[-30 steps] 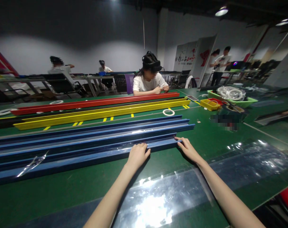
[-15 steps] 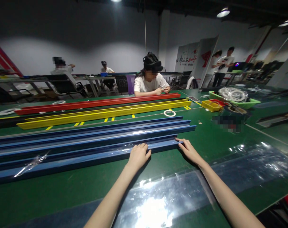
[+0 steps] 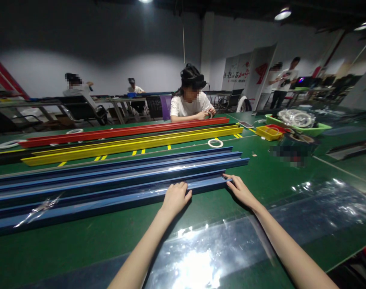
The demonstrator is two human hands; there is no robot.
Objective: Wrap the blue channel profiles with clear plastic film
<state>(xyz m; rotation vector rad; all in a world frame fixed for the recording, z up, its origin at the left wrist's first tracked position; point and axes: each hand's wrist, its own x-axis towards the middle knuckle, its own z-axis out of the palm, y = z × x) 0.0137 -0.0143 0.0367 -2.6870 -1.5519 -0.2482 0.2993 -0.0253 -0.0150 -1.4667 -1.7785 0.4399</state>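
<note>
The nearest blue channel [image 3: 110, 204] lies lengthwise on the green table [image 3: 89, 245], with other blue channels [image 3: 140, 170] behind it. My left hand [image 3: 176, 198] is closed over its front wall, fingertips bent over the edge and thumb toward the right. At the channel's right end my right hand [image 3: 240, 192] touches the rim, one finger stretched to the inner corner and the thumb at the front wall, its fingers apart. A strip of clear film [image 3: 38, 210] lies across the channel at the left.
Yellow channels [image 3: 134, 145] and a red channel [image 3: 125, 131] lie farther back, beside a white ring [image 3: 215, 143]. A person [image 3: 190, 102] sits opposite. Clear film [image 3: 201, 249] covers the front; yellow [image 3: 268, 134] and green trays [image 3: 321, 129] stand at right.
The person opposite has moved their hands slightly, and a dark ring-like thing now shows in them. My own hands rest in the same places.
</note>
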